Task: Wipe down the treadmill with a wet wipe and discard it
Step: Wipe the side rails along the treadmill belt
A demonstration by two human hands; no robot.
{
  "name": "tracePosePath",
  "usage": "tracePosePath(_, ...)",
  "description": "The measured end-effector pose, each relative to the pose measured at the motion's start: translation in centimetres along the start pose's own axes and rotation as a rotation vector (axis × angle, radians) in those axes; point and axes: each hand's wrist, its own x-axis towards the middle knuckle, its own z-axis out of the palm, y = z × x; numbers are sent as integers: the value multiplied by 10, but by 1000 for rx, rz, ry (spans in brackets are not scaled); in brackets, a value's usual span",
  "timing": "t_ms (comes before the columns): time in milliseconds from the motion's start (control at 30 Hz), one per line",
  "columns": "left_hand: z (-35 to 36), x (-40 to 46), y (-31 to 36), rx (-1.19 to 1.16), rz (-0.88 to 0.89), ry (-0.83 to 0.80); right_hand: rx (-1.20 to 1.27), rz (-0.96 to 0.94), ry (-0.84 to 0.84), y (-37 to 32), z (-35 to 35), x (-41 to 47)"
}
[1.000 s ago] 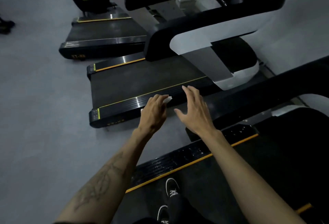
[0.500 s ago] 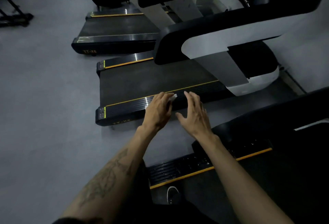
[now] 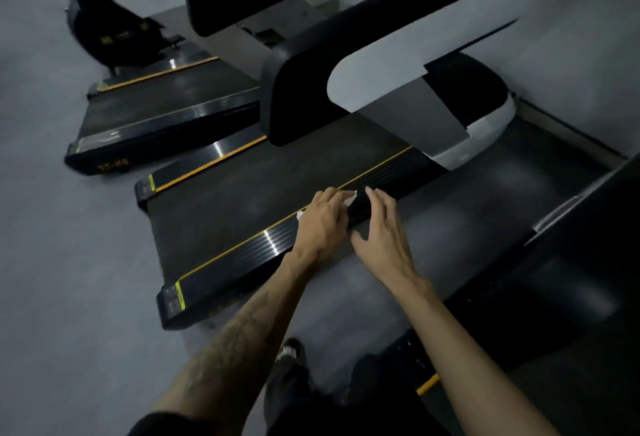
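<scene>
A black treadmill [image 3: 242, 200] with yellow-edged side rails lies in the middle of the view. My left hand [image 3: 322, 221] lies over its near side rail and holds a white wet wipe [image 3: 350, 201], of which only small corners show past the fingers. My right hand [image 3: 384, 235] hovers just to the right of it with fingers spread and relaxed, holding nothing. The fingertips of both hands almost meet above the rail.
A second treadmill [image 3: 166, 113] stands behind the first at the left. Black and white handrail frames [image 3: 374, 65] rise over the deck. Another treadmill's edge [image 3: 554, 297] is at the lower right. Grey floor [image 3: 69, 280] spreads to the left. My shoes [image 3: 291, 363] are below.
I have moved closer to the middle treadmill. Both hands have come down towards its near rail, and the left hand with the wipe now lies over the rail.
</scene>
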Motion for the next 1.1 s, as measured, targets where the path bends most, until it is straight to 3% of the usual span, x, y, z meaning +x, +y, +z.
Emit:
tracePosePath(200,52,39,-104,-77,221,-42,2,163,109,26,98,49)
tracePosePath(333,50,46,-142,-91,302,-95,-11,289,110,15,123,47)
tracePosePath(700,21,86,-147,-170,396,-230,-78,494,294,-12,107,50)
tracePosePath(1100,75,148,-122,-244,514,-326,-81,579,414,25,93,82)
